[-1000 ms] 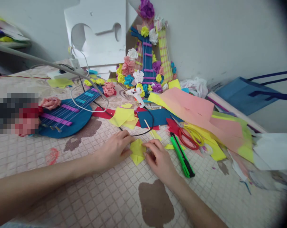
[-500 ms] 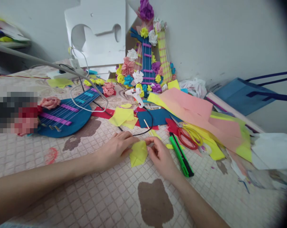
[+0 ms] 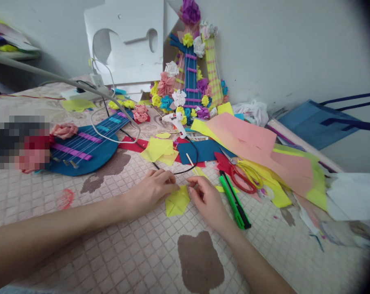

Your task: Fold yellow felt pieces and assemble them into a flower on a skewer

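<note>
A small folded piece of yellow paper lies on the quilted tablecloth between my hands, with crease lines across its face. My left hand has its fingers drawn together and pressed on the paper's upper left edge, thumb against the side. On the other side, my right hand is curled with thumb and forefinger pinched at the upper right corner. The fingertips partly cover that corner. A green box cutter lies just right of my right hand.
Scissors lie beyond the cutter, beside pink paper. A white glue gun stands behind my hands, its black cord looping close. At left is a blue paper guitar; more decorated guitars lean at the back.
My left fingers have shifted slightly right, further over the top edge of the yellow paper. My right hand has barely moved. The view has shifted a little.
</note>
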A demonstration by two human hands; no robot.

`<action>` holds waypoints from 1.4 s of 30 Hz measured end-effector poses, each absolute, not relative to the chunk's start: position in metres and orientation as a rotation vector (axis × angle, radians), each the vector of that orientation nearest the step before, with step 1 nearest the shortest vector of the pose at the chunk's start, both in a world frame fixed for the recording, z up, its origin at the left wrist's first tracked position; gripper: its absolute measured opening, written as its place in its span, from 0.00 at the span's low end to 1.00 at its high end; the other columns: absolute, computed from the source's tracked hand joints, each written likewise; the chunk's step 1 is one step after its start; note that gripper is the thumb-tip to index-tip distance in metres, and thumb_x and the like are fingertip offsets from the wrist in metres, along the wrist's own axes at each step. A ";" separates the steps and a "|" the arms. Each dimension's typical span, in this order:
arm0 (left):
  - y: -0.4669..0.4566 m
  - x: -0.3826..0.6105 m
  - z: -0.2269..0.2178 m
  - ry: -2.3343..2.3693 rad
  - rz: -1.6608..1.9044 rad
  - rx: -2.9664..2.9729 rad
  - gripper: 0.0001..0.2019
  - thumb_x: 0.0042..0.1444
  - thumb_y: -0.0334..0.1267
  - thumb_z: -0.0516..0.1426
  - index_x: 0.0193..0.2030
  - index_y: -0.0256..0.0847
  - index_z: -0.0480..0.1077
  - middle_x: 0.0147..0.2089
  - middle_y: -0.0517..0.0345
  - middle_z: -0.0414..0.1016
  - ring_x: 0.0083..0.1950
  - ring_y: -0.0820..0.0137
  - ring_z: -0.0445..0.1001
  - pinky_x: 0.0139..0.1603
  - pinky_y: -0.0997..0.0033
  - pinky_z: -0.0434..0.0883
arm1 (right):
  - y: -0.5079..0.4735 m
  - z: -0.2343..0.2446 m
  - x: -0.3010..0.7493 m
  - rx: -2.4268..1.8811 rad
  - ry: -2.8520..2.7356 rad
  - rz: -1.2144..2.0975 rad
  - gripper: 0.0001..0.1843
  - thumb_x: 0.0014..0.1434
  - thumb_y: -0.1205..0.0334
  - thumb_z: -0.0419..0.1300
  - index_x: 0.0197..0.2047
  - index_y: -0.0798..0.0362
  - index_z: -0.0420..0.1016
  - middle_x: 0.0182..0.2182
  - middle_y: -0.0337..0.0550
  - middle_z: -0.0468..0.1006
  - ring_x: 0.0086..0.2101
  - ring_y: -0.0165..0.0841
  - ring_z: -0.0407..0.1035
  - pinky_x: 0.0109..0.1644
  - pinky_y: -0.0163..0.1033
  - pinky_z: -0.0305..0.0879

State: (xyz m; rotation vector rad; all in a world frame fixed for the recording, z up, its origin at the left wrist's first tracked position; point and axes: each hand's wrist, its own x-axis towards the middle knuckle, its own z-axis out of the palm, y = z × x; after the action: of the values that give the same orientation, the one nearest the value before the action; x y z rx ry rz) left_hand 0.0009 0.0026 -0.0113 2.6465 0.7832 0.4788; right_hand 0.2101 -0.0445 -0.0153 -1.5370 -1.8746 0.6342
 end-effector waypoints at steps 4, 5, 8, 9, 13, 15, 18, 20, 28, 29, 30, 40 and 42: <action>0.011 -0.001 -0.006 0.700 0.449 2.666 0.14 0.62 0.28 0.49 0.47 0.44 0.73 0.47 0.51 0.70 0.47 0.65 0.68 0.50 0.61 0.64 | -0.037 -0.017 0.206 -1.546 -1.923 0.568 0.10 0.57 0.71 0.52 0.42 0.52 0.67 0.37 0.44 0.72 0.33 0.32 0.69 0.38 0.40 0.67; 0.014 -0.002 -0.005 0.646 0.432 2.686 0.14 0.62 0.28 0.49 0.47 0.44 0.73 0.47 0.52 0.70 0.47 0.65 0.68 0.50 0.62 0.64 | -0.036 -0.018 0.205 -1.556 -1.935 0.548 0.09 0.56 0.71 0.52 0.41 0.52 0.67 0.37 0.44 0.72 0.33 0.32 0.69 0.39 0.40 0.67; 0.023 -0.006 0.000 0.490 0.390 2.763 0.13 0.62 0.28 0.50 0.47 0.45 0.72 0.47 0.52 0.71 0.47 0.65 0.69 0.50 0.64 0.64 | -0.033 -0.020 0.202 -1.596 -1.976 0.484 0.06 0.56 0.70 0.53 0.37 0.51 0.65 0.34 0.42 0.70 0.33 0.33 0.69 0.38 0.41 0.67; 0.025 -0.007 0.001 0.456 0.378 2.790 0.13 0.63 0.28 0.50 0.47 0.45 0.72 0.48 0.52 0.72 0.48 0.65 0.69 0.50 0.65 0.63 | -0.032 -0.021 0.202 -1.611 -1.993 0.466 0.06 0.56 0.70 0.53 0.36 0.51 0.64 0.34 0.42 0.70 0.33 0.33 0.69 0.38 0.41 0.67; 0.029 -0.011 0.004 0.379 0.322 2.884 0.14 0.64 0.28 0.49 0.50 0.45 0.70 0.51 0.52 0.71 0.51 0.64 0.68 0.50 0.65 0.62 | -0.032 -0.023 0.201 -1.636 -2.023 0.435 0.05 0.55 0.70 0.53 0.35 0.51 0.62 0.33 0.42 0.69 0.32 0.34 0.68 0.37 0.41 0.66; 0.029 -0.011 0.005 0.378 0.317 2.890 0.15 0.63 0.28 0.49 0.50 0.46 0.70 0.51 0.52 0.71 0.51 0.64 0.68 0.50 0.65 0.61 | -0.031 -0.024 0.202 -1.639 -2.002 0.443 0.05 0.55 0.70 0.53 0.35 0.50 0.62 0.33 0.41 0.69 0.31 0.34 0.68 0.37 0.41 0.66; 0.028 -0.011 0.006 0.396 0.273 2.893 0.15 0.63 0.27 0.49 0.50 0.46 0.70 0.52 0.52 0.70 0.51 0.63 0.67 0.50 0.64 0.61 | -0.030 -0.024 0.202 -1.658 -1.958 0.455 0.05 0.56 0.69 0.52 0.36 0.51 0.61 0.31 0.41 0.70 0.31 0.34 0.68 0.36 0.41 0.65; 0.029 -0.011 0.007 0.403 0.224 2.899 0.15 0.63 0.27 0.48 0.50 0.46 0.70 0.53 0.51 0.69 0.53 0.63 0.67 0.52 0.63 0.61 | -0.029 -0.024 0.201 -1.668 -1.969 0.438 0.04 0.56 0.68 0.52 0.35 0.50 0.61 0.31 0.42 0.70 0.31 0.35 0.68 0.36 0.41 0.64; 0.034 -0.012 0.004 0.448 0.340 2.610 0.14 0.62 0.28 0.50 0.49 0.44 0.71 0.50 0.52 0.70 0.52 0.65 0.68 0.54 0.65 0.63 | -0.028 -0.025 0.201 -1.679 -2.005 0.437 0.05 0.55 0.70 0.52 0.30 0.51 0.61 0.29 0.40 0.68 0.31 0.34 0.66 0.36 0.40 0.62; 0.033 -0.011 0.003 0.477 0.360 2.550 0.13 0.61 0.29 0.51 0.50 0.44 0.70 0.50 0.52 0.71 0.51 0.66 0.69 0.53 0.65 0.63 | -0.028 -0.024 0.202 -1.677 -1.994 0.446 0.05 0.54 0.70 0.53 0.30 0.51 0.61 0.29 0.40 0.68 0.31 0.34 0.66 0.36 0.39 0.61; 0.032 -0.010 0.002 0.520 0.379 2.492 0.13 0.60 0.30 0.52 0.50 0.43 0.70 0.49 0.52 0.71 0.50 0.66 0.70 0.52 0.66 0.64 | -0.028 -0.022 0.202 -1.668 -1.976 0.465 0.05 0.54 0.70 0.53 0.30 0.51 0.62 0.29 0.40 0.68 0.31 0.34 0.65 0.35 0.39 0.61; 0.015 0.001 -0.002 0.935 0.481 2.054 0.08 0.57 0.37 0.54 0.34 0.36 0.71 0.28 0.59 0.73 0.28 0.75 0.68 0.28 0.78 0.63 | -0.044 0.000 0.196 -1.491 -1.686 0.920 0.02 0.57 0.64 0.54 0.33 0.51 0.63 0.27 0.36 0.68 0.26 0.29 0.63 0.28 0.34 0.59; 0.014 0.002 -0.001 0.913 0.460 2.039 0.08 0.57 0.37 0.54 0.32 0.36 0.71 0.25 0.61 0.71 0.26 0.76 0.66 0.26 0.78 0.62 | -0.045 -0.001 0.195 -1.442 -1.657 0.986 0.03 0.57 0.63 0.55 0.35 0.51 0.63 0.30 0.37 0.70 0.28 0.29 0.65 0.29 0.34 0.60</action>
State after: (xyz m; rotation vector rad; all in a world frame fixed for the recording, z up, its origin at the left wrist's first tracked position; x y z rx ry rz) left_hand 0.0017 0.0139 -0.0008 2.0386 0.9135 0.4596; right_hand 0.1953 -0.0446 -0.0006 -1.4416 -1.6566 0.9864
